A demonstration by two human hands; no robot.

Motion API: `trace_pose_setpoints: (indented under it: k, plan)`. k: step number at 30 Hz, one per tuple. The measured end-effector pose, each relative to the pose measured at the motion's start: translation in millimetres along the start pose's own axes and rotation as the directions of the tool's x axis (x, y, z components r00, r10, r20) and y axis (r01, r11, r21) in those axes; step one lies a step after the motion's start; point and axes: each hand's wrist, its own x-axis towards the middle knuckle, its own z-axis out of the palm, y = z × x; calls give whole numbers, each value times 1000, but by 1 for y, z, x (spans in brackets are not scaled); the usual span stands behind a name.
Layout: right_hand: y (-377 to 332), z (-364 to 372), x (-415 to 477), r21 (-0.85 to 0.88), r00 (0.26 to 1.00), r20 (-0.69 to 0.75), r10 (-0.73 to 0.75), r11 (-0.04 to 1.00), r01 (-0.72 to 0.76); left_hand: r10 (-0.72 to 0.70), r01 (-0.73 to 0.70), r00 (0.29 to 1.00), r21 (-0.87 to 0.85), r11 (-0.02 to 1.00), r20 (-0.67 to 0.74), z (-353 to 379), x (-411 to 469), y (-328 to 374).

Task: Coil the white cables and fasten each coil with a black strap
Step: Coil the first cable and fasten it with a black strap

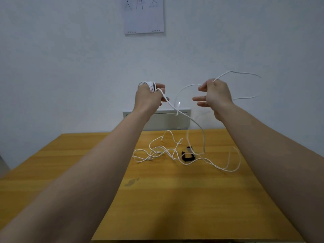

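Nearest lay the bare wooden surface [175, 199], yellow-brown, with a small dark stain [131, 182] near its middle. Farther along it, loose white cable [158, 150] sprawled in tangled loops, and a black strap [188, 156] lay among those loops, touching them. Both forearms reached forward above the surface. The left hand [149, 98] was raised, its grip closed on a small coil [151, 85] of the cable wound round its fingers; one strand ran from that hand down to the tangle. The right hand [215, 95], level with it and apart, pinched the cable between thumb and forefinger, the other fingers loosely spread; the cable arched away on both sides of that grip. Beyond the surface's far edge a pale panel [157, 120] sat low on the wall. Higher up hung a paper sheet [143, 16] bearing handwritten strokes, cut off by the frame's top and unreadable; the tiny marks along its bottom edge were too small to make out.
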Motion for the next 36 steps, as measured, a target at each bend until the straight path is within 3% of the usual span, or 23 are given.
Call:
trace_pose_setpoints:
  k: [4, 8, 13, 15, 16, 18, 20, 23, 25, 27, 29, 32, 33, 36]
  plan:
    - [-17, -18, -1, -168, 980, -194, -43, 986, 10, -27, 28, 1000, 94, 995, -12, -6, -3, 15]
    - [-9, -55, 0, -290, 953, -300, 36, 948, -127, -108, 97, 993, 188, 977, 52, -5, -16, 22]
    - [2, -93, -7, -307, 826, -564, 13, 925, -224, -167, 115, 973, 298, 948, 158, 7, -31, 28]
    - [5, -106, -9, -292, 810, -586, 33, 923, -249, -168, 97, 968, 337, 937, 187, 13, -38, 31]
    - [8, -112, -9, -245, 815, -568, 116, 921, -302, -165, 81, 965, 367, 927, 203, 16, -41, 33]
    - [10, -122, -17, -137, 819, -458, 345, 883, -449, -172, 44, 953, 447, 893, 250, 22, -49, 36]
    - [12, -123, -29, -194, 818, -363, 446, 823, -534, -187, 14, 938, 510, 860, 290, 27, -54, 37]
    - [21, -107, -41, -324, 886, -259, 385, 829, -456, -190, -15, 934, 565, 825, 302, 31, -58, 34]
    - [22, -90, -47, -293, 925, -97, 368, 877, -380, -181, -23, 938, 572, 820, 297, 31, -59, 27]
    - [18, -72, -54, -257, 918, 138, 373, 908, -331, -165, -22, 945, 555, 831, 284, 31, -60, 22]
    - [7, -57, -64, -221, 827, 416, 377, 925, -311, -148, -15, 955, 544, 839, 255, 28, -60, 18]
    - [-8, -39, -77, -201, 578, 731, 364, 923, -327, -111, -19, 972, 540, 842, 208, 19, -58, 15]
    - [-10, -34, -79, -223, 551, 757, 352, 931, -288, -103, -20, 974, 532, 846, 201, 15, -57, 14]
    - [-12, -18, -83, -217, 607, 743, 283, 959, -181, -98, -16, 976, 512, 859, 195, 1, -57, 6]
